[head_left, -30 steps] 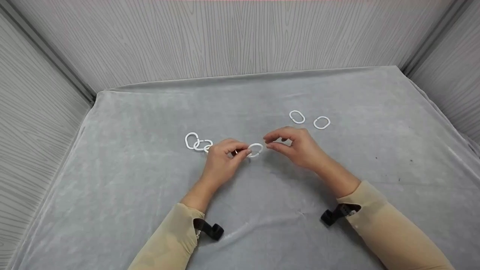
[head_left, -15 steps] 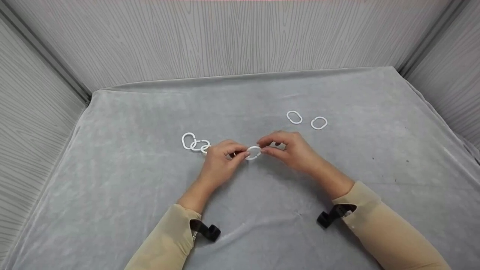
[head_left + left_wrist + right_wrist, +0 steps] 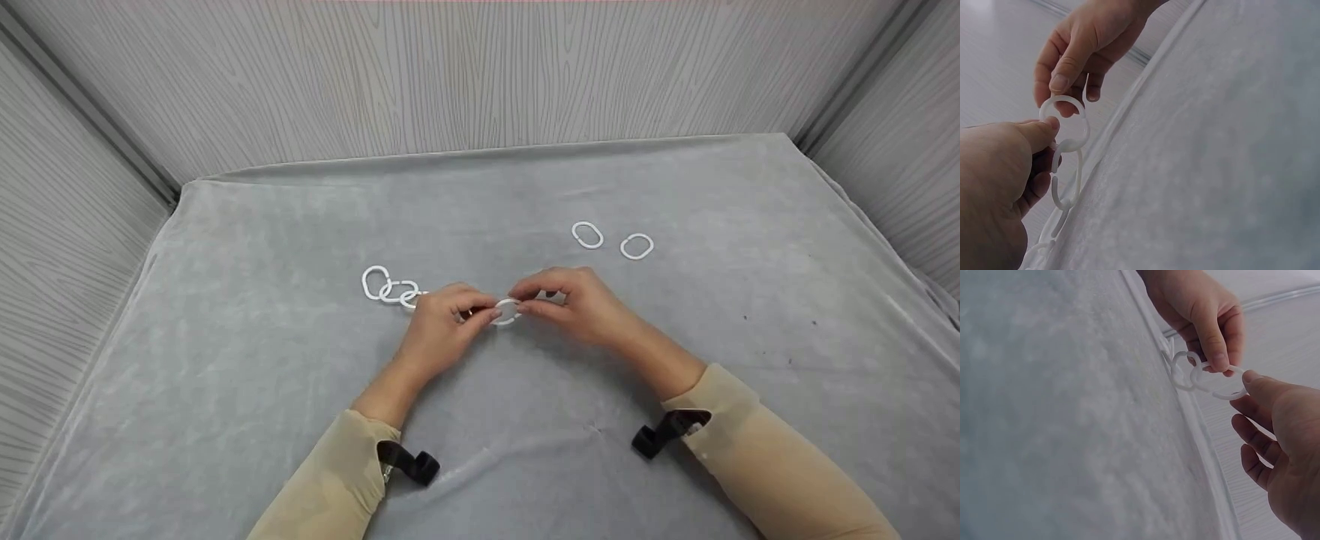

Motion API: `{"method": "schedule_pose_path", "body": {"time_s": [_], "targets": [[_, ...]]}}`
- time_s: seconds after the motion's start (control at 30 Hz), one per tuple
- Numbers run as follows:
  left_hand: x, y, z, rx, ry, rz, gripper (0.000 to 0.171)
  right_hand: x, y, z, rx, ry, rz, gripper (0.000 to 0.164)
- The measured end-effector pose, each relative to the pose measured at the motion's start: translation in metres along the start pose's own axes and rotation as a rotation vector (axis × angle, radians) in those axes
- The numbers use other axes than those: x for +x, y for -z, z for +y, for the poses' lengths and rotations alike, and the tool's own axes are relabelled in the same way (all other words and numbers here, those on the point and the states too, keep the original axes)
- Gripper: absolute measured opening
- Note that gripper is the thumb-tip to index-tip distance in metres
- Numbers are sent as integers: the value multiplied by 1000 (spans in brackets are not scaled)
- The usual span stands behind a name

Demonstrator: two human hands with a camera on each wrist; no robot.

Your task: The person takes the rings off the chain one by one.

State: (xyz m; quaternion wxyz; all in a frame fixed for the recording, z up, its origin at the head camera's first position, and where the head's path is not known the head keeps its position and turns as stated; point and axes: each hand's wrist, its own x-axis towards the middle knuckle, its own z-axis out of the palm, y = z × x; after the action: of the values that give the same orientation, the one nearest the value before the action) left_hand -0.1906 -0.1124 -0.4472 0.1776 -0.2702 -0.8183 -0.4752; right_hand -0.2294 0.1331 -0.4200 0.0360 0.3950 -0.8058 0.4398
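A white plastic C-ring [image 3: 1087, 130] is held up between both hands in the middle of the table. My left hand [image 3: 436, 334] pinches it between thumb and fingers on its left side. The thumb and fingers of my right hand [image 3: 589, 309] pinch the same ring at its right side. In the left wrist view, a second ring [image 3: 1078, 171] hangs linked through it, with more rings below. The far end of this chain [image 3: 386, 291] lies on the cloth left of my left hand, which hides its middle part in the head view.
Two loose white rings lie beyond my right hand, one ring [image 3: 601, 236] left of the other ring [image 3: 636, 259]. A grey cloth [image 3: 255, 337] with shallow creases covers the table. Wood-patterned panels [image 3: 480, 75] stand along its back and sides. Black wrist mounts [image 3: 409, 461] protrude from both sleeves.
My right hand has come left and slightly down, from just apart from the ring to pinching its right side. My left hand keeps its pinch. The loose rings lie as before.
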Motion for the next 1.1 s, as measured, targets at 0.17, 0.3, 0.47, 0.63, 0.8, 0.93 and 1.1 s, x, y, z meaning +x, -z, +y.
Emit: {"method": "schedule_pose_path", "body": {"time_s": [0.17, 0.3, 0.47, 0.63, 0.8, 0.93, 1.1], "targets": [[0, 0, 1, -2, 6, 0, 7, 1, 0, -1, 17, 2, -6, 14], [1, 0, 0, 2, 11, -2, 8, 0, 0, -2, 19, -9, -13, 13], [1, 0, 0, 1, 3, 4, 8, 0, 0, -3, 23, -31, -29, 13], [1, 0, 0, 5, -4, 10, 8, 0, 0, -2, 12, -38, -60, 16], [0, -1, -1, 7, -10, 8, 8, -1, 0, -1, 28, -43, -81, 17], [0, 0, -1, -23, -7, 5, 9, -2, -1, 0, 45, -62, -90, 17], [0, 0, -1, -35, 4, 2, 10, -2, -1, 0, 52, -86, -93, 15]]}}
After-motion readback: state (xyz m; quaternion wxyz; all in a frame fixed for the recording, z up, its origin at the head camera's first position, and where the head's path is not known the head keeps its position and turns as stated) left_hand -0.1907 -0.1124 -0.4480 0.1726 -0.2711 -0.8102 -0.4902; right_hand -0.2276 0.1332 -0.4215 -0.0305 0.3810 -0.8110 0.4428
